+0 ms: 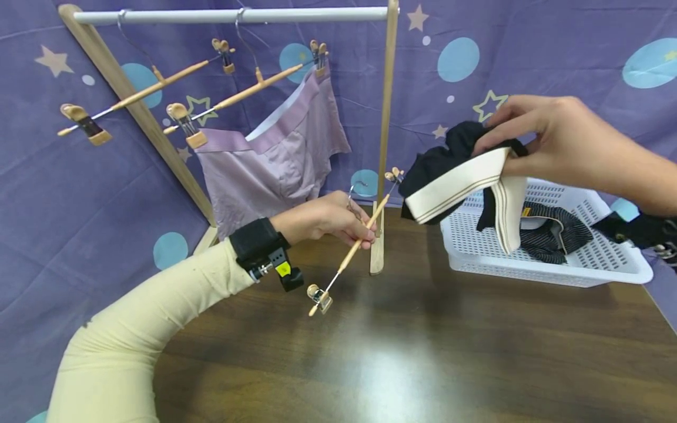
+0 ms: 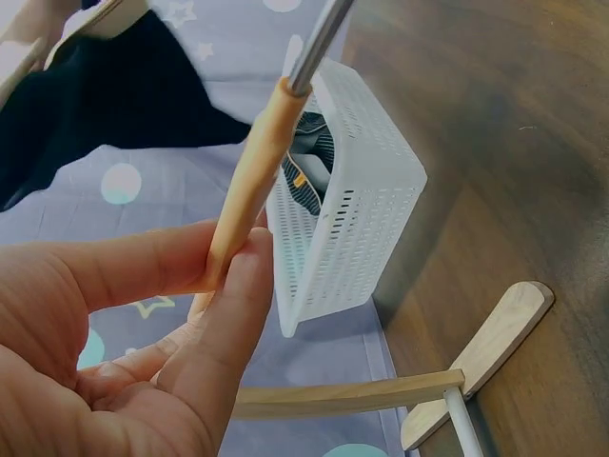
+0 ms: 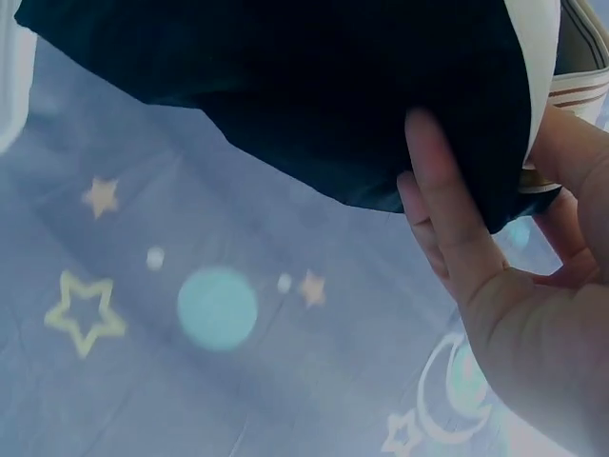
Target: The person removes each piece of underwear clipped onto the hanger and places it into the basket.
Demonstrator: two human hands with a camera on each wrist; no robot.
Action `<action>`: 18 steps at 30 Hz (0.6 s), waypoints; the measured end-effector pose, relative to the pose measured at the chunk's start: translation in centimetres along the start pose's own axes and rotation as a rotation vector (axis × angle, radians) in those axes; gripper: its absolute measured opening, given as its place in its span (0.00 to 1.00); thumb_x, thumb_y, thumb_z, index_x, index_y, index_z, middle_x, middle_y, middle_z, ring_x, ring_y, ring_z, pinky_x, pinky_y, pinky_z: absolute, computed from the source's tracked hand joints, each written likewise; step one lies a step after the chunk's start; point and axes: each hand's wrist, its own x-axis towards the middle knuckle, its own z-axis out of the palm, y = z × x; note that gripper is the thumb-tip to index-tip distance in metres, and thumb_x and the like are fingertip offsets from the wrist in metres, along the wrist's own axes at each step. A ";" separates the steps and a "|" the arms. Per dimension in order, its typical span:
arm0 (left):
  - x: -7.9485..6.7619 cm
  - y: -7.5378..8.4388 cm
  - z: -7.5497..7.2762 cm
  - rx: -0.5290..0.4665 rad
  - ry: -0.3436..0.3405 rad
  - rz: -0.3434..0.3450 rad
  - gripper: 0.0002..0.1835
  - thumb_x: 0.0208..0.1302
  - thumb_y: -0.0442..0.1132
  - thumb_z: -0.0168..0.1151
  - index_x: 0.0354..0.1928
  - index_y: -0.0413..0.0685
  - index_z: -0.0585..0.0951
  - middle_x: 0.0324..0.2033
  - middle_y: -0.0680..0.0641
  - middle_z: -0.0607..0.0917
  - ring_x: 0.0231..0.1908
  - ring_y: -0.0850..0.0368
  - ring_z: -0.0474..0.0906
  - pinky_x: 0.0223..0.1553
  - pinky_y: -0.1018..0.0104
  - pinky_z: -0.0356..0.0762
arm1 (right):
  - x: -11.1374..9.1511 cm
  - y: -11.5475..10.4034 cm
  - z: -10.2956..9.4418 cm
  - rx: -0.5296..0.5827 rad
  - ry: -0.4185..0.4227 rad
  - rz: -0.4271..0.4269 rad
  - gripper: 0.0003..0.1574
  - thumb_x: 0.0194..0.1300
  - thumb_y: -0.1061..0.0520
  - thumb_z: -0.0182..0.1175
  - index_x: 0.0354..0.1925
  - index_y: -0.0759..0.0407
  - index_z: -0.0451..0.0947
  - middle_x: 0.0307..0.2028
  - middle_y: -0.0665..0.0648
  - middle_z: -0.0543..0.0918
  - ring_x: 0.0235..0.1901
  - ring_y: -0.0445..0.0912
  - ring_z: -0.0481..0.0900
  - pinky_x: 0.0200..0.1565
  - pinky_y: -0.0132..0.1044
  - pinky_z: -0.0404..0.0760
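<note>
My left hand (image 1: pixel 338 220) pinches a wooden clip hanger (image 1: pixel 349 257) near its middle, in front of the rack's right post. One clip hangs at the hanger's near end, another at its far end. Up at the right, my right hand (image 1: pixel 560 138) holds black underpants (image 1: pixel 441 167) with a white striped waistband (image 1: pixel 460 185), bunched and hanging above a basket. In the right wrist view the fingers (image 3: pixel 447 209) lie against the black cloth (image 3: pixel 285 86). The left wrist view shows thumb and fingers round the hanger's wooden bar (image 2: pixel 252 176).
A white perforated basket (image 1: pixel 529 273) holds dark striped underwear (image 1: pixel 550 235). From the rack's white rail (image 1: pixel 227 16) hang a bare clip hanger (image 1: pixel 158 86) and another hanger (image 1: pixel 259 87) carrying lilac underpants (image 1: pixel 280 158). A brown wooden table (image 1: pixel 449 352) lies below, with a patterned purple cloth (image 1: pixel 539 53) behind.
</note>
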 end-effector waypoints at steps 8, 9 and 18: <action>-0.3 0.1 0.1 -0.007 -0.019 0.006 0.02 0.59 0.23 0.63 0.34 0.31 0.82 0.18 0.46 0.87 0.20 0.59 0.84 0.26 0.71 0.89 | 0.5 4.9 -1.7 -0.093 0.041 0.224 0.17 0.48 0.69 0.73 0.41 0.68 0.87 0.35 0.26 0.68 0.30 0.36 0.65 0.20 0.17 0.62; -0.3 0.1 0.1 -0.004 -0.018 0.008 0.02 0.59 0.23 0.63 0.35 0.31 0.82 0.18 0.46 0.87 0.21 0.59 0.84 0.27 0.69 0.89 | 0.6 5.5 -1.7 -0.087 0.045 0.245 0.17 0.48 0.69 0.72 0.41 0.68 0.86 0.34 0.23 0.67 0.30 0.36 0.64 0.20 0.17 0.62; -0.7 -0.1 0.1 -0.007 -0.017 0.015 0.05 0.58 0.23 0.64 0.37 0.29 0.82 0.17 0.47 0.87 0.20 0.58 0.84 0.26 0.70 0.89 | 0.0 10.5 -1.0 0.121 0.037 0.496 0.21 0.53 0.68 0.69 0.47 0.74 0.82 0.28 0.22 0.71 0.28 0.33 0.66 0.20 0.12 0.68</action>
